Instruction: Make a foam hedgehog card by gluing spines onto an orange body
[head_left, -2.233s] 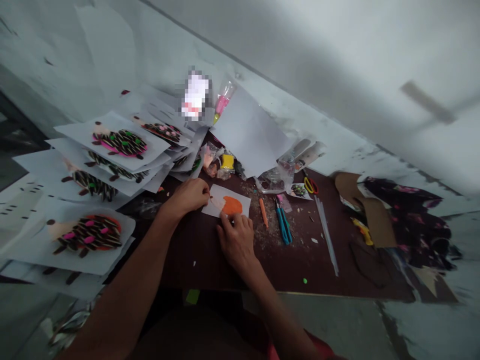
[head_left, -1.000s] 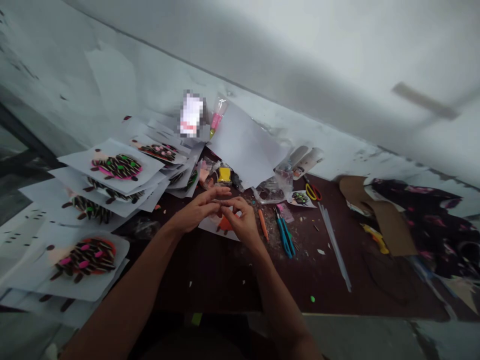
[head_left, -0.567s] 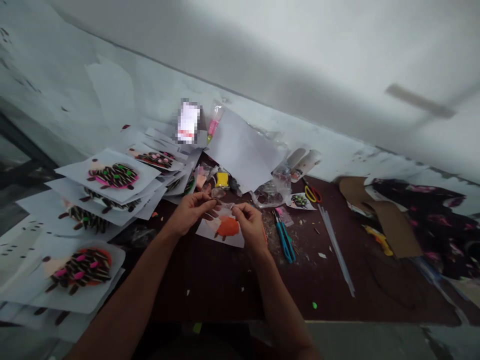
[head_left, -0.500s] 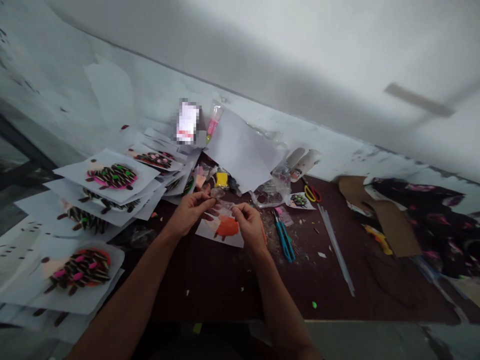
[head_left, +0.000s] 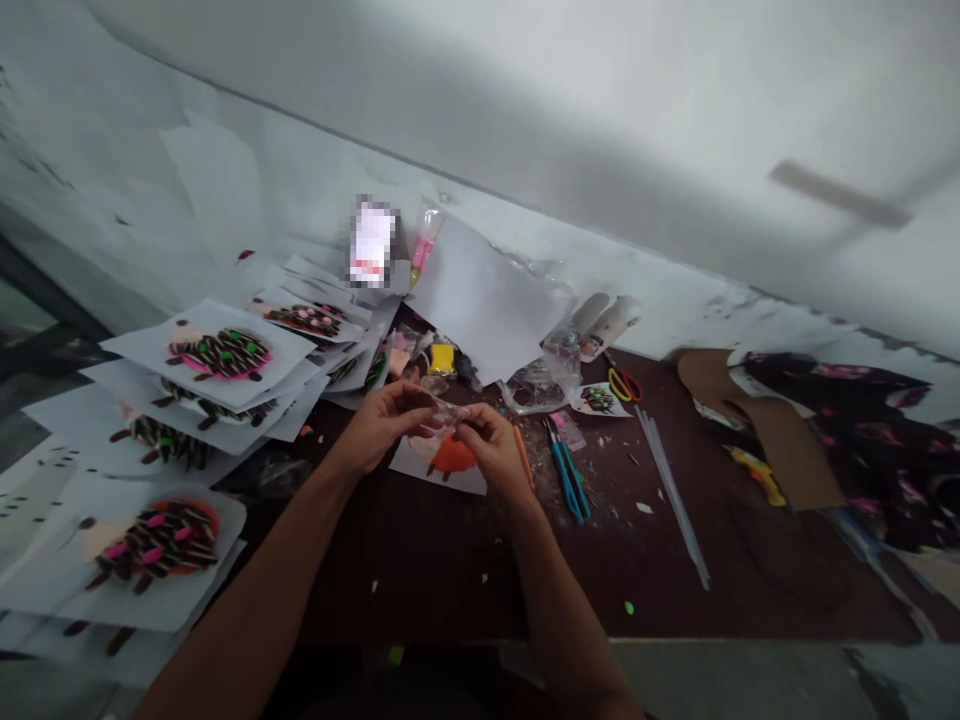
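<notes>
A small clear packet (head_left: 444, 416) is pinched between the left hand (head_left: 386, 420) and right hand (head_left: 491, 447), just above the card (head_left: 442, 466) on the table (head_left: 465, 570). Only an orange body is laid on that card (finished ones (head_left: 217, 352) carry dark strips), so much seems left.

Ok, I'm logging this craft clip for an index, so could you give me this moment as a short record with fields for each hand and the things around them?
left hand: left hand pinches one end of a small clear plastic packet, raised above the table
right hand: right hand pinches the packet's other end
below the hands: white paper card with an orange shape, flat on the dark brown table
right of the hands: orange pencil, blue-handled scissors
left of the hands: stacked white sheets bearing striped craft pieces
packet contents: cannot tell
</notes>
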